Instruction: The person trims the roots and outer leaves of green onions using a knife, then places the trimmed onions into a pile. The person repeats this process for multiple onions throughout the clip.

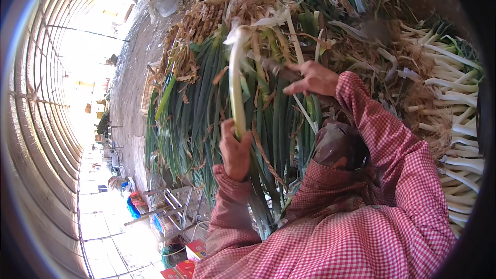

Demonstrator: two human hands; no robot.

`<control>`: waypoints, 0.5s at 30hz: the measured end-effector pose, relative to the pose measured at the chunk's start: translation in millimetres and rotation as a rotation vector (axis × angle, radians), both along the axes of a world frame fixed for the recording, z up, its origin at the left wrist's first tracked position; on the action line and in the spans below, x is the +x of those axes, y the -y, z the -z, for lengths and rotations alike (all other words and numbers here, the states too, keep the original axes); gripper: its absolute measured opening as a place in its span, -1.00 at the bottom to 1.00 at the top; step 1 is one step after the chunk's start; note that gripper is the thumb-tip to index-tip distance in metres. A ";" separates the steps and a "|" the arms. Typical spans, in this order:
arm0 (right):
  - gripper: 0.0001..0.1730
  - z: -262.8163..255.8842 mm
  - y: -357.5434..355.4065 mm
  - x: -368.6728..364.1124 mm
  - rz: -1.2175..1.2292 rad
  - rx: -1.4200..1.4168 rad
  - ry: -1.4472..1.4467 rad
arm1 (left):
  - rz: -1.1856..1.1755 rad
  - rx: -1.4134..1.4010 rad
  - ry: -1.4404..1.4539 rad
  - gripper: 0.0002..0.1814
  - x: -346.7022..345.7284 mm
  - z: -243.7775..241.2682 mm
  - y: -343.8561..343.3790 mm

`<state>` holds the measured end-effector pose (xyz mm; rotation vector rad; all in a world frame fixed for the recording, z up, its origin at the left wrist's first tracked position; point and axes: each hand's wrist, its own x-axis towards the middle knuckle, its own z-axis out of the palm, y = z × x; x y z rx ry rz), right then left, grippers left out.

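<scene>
My left hand (235, 151) grips a large green onion (235, 81) around the lower part of its pale stalk. The white root end points away from me, with loose, blurred skin around it, and the green leaves trail back past my sleeve toward my lap. To the right, my right hand (316, 79) is around a dark rod-like tool (281, 70), whose tip points toward the stalk without clearly touching it. Motion blur hides the tool's exact kind. Beneath both hands lies a thick layer of unpeeled green onions (209, 73), with brown roots at the far end.
Clean white-stalked onions (461, 124) are piled along the right. Dry skins and roots (387, 62) litter the ground between. A metal frame (178, 209) and red boxes (186, 269) stand at lower left. A dirt path (135, 66) runs beside the arched greenhouse wall (42, 97).
</scene>
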<state>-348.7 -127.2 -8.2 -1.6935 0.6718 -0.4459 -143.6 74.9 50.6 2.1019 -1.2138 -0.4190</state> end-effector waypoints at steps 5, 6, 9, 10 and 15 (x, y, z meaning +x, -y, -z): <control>-0.27 -22.6 17.9 -51.0 0.019 0.369 0.375 | 0.233 -0.135 -0.314 -0.68 27.3 -19.7 77.8; -0.30 -27.7 19.2 -62.5 -0.053 0.523 0.462 | 0.306 -0.184 -0.322 -0.68 21.2 -16.4 100.2; -0.40 -27.8 12.6 -73.9 0.388 0.184 0.292 | 0.246 -0.095 -0.032 -0.67 3.0 49.2 164.6; -0.35 -27.4 9.0 -71.6 0.368 0.173 0.255 | 0.194 -0.047 -0.116 -0.65 1.3 82.3 176.2; -0.06 -15.7 11.3 -70.3 0.234 -0.029 -0.292 | 0.458 0.013 0.105 -0.41 -44.7 215.7 186.0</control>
